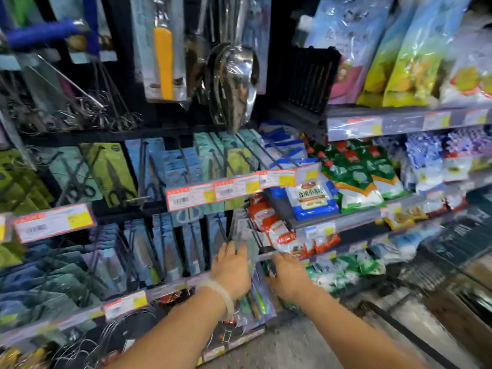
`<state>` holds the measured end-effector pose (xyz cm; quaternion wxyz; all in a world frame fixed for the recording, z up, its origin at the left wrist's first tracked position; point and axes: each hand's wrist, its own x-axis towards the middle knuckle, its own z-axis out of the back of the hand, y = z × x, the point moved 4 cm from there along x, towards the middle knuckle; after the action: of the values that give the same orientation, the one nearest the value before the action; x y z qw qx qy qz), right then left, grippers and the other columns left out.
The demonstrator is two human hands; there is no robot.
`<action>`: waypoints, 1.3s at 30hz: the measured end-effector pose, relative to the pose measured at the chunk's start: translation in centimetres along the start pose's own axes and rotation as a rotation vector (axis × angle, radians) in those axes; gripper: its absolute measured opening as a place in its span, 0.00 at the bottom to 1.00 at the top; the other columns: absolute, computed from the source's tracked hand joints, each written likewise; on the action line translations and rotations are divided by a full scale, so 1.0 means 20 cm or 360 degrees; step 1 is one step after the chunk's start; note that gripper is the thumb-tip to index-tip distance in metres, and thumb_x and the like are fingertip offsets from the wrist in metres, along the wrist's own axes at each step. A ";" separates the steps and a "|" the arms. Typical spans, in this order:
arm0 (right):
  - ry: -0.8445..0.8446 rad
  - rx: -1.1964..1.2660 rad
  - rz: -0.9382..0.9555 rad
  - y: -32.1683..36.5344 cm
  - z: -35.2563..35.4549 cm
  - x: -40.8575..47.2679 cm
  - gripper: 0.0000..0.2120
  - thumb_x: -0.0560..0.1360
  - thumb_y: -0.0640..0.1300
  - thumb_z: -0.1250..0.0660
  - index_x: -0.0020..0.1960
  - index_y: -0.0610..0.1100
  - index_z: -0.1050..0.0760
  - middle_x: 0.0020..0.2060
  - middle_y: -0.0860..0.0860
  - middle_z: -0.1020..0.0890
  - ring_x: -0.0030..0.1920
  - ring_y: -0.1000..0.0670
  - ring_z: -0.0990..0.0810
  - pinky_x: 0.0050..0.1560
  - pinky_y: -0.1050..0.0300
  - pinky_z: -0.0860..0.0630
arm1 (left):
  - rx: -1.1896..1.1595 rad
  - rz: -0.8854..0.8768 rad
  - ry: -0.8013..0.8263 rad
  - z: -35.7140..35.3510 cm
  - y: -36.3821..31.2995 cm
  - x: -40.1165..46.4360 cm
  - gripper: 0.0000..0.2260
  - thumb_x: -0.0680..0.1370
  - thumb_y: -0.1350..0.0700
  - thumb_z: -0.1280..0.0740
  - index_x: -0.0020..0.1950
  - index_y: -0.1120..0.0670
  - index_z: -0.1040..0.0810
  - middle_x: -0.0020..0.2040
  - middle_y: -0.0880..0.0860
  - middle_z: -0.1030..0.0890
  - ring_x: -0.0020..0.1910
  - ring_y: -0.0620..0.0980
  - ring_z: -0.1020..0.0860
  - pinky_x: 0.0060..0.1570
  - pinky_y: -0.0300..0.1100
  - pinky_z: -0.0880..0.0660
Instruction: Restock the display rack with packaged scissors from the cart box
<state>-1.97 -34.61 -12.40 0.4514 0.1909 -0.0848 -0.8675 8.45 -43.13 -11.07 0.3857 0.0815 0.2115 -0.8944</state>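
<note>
This is a shop, a supermarket aisle by the look of it. Packaged scissors (111,171) and kitchen knives hang in rows on metal pegs, with steel ladles (234,83) and wire whisks (106,107) hooked above them. Every peg row and shelf edge carries printed price tags (213,191) with barcodes and yellow patches. To the right, shelves (372,123) are stacked with sealed bags of food (311,201), many copies of each kind lined up facing outward. The floor below is plain grey stone.
</note>
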 end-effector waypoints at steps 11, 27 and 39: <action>-0.0116 -0.0348 -0.0522 -0.88 0.20 -0.54 0.23 0.75 0.51 0.37 0.67 0.42 0.36 0.65 0.43 0.31 0.68 0.42 0.36 0.65 0.49 0.33 | 0.0534 -0.0638 0.0089 -0.29 -0.96 -0.14 0.24 0.78 0.56 0.40 0.73 0.57 0.40 0.73 0.61 0.40 0.74 0.59 0.43 0.72 0.54 0.43; -0.0203 -0.0138 -0.1091 -2.38 0.64 -1.42 0.21 0.75 0.46 0.38 0.65 0.42 0.35 0.64 0.42 0.29 0.66 0.40 0.32 0.64 0.46 0.31 | 0.0803 -0.1178 0.0286 -0.87 -2.61 -0.38 0.26 0.77 0.57 0.38 0.74 0.57 0.41 0.71 0.59 0.37 0.71 0.60 0.39 0.71 0.55 0.41; -0.0223 0.0052 -0.1318 -3.11 0.82 -1.25 0.23 0.75 0.51 0.36 0.65 0.43 0.35 0.63 0.42 0.30 0.64 0.40 0.32 0.62 0.46 0.31 | 0.0910 -0.1378 0.0286 -1.08 -3.31 0.15 0.27 0.77 0.54 0.36 0.73 0.56 0.41 0.70 0.58 0.35 0.70 0.59 0.37 0.70 0.55 0.39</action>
<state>-42.34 21.35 -10.97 0.0545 0.1566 -0.0451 -0.9851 -41.96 5.04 -10.42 -0.0764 0.1649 0.0056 -0.9833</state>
